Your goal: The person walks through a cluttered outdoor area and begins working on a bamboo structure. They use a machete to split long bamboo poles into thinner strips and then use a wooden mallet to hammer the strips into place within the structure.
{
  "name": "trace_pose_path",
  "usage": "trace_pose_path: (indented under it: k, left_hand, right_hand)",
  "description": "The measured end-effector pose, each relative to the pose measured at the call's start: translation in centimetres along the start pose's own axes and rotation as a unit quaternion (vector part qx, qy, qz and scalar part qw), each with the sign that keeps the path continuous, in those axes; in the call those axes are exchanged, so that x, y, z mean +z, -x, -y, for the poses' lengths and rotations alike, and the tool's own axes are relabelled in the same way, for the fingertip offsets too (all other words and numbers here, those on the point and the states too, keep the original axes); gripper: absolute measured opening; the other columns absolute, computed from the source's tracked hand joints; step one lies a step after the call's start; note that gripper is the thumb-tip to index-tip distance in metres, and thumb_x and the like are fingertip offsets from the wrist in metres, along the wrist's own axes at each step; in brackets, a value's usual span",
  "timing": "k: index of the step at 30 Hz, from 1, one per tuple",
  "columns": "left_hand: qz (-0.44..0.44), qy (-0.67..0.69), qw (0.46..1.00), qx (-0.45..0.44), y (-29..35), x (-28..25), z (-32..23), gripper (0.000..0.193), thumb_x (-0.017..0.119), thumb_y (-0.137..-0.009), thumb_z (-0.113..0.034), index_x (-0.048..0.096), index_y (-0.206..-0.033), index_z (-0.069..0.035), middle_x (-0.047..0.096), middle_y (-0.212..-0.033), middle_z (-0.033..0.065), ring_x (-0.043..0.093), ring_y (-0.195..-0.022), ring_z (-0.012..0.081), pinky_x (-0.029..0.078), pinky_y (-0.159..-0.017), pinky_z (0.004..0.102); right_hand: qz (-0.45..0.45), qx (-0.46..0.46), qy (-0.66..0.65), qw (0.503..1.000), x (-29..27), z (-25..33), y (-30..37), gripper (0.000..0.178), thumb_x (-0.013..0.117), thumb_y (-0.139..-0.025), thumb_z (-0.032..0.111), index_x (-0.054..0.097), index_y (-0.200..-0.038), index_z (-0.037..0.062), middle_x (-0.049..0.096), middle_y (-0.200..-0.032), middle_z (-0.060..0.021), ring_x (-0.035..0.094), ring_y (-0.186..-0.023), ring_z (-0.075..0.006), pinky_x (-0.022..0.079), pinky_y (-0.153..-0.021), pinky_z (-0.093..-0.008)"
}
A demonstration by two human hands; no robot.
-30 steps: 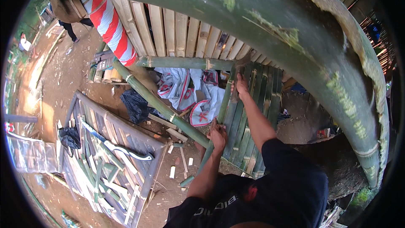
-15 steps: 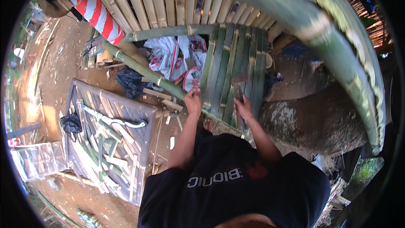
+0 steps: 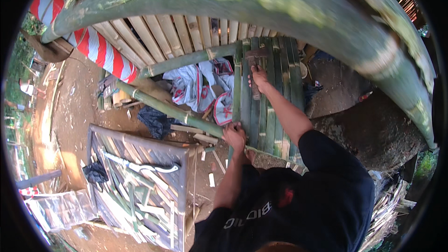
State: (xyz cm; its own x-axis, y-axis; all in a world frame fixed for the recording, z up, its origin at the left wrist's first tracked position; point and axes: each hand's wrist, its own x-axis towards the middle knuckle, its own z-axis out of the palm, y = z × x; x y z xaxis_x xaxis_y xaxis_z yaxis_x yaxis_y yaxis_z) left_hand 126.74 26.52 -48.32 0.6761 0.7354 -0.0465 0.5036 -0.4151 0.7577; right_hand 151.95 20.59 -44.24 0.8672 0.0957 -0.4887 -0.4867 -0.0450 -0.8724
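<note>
Now the brown hammer [image 3: 255, 59] is pointing head-first away from the body, its long axis running nearly along the green slats [image 3: 272, 121] beneath, farther out than half a second ago. The right hand [image 3: 259, 79]'s fingers are wrapping it; the left hand [image 3: 234, 136]'s are curling, contents unclear.

A black T-shirt [image 3: 322, 205] is worn, its short right sleeve [image 3: 319, 151] ending well behind the right hand [image 3: 259, 77]. Pale lettering [image 3: 248, 218] and a red print [image 3: 285, 198] mark the front, nearer the left hand [image 3: 234, 136].
</note>
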Motion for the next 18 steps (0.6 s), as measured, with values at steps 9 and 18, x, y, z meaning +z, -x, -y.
trace_pose_path:
  k: [9, 18]
  left_hand:
    - [-0.007, 0.036, 0.999, -0.004, 0.0, 0.1, 0.2, 0.009, 0.069, -0.078, -0.018, 0.068, -0.081, -0.009, 0.067, -0.09, 0.0078, 0.055, -0.09, 0.0291, 0.03, -0.084, 0.0471]
    - [0.012, 0.052, 0.998, -0.022, -0.4, 0.2, 0.5, 0.011, 0.069, -0.078, -0.017, 0.069, -0.082, -0.007, 0.066, -0.11, 0.0106, 0.055, -0.095, 0.0302, 0.028, -0.091, 0.0494]
  right_hand:
    - [-0.054, -0.036, -0.02, 0.998, 3.2, -0.8, -10.5, 0.033, 0.051, -0.096, 0.024, 0.039, -0.126, 0.0157, 0.053, -0.068, -0.005, 0.049, -0.047, -0.015, 0.045, -0.04, -0.033]
    - [-0.058, -0.033, -0.038, 0.997, 2.5, 1.4, -11.8, 0.031, 0.052, -0.096, 0.023, 0.04, -0.123, 0.0161, 0.053, -0.068, -0.0048, 0.05, -0.047, -0.0151, 0.045, -0.04, -0.033]
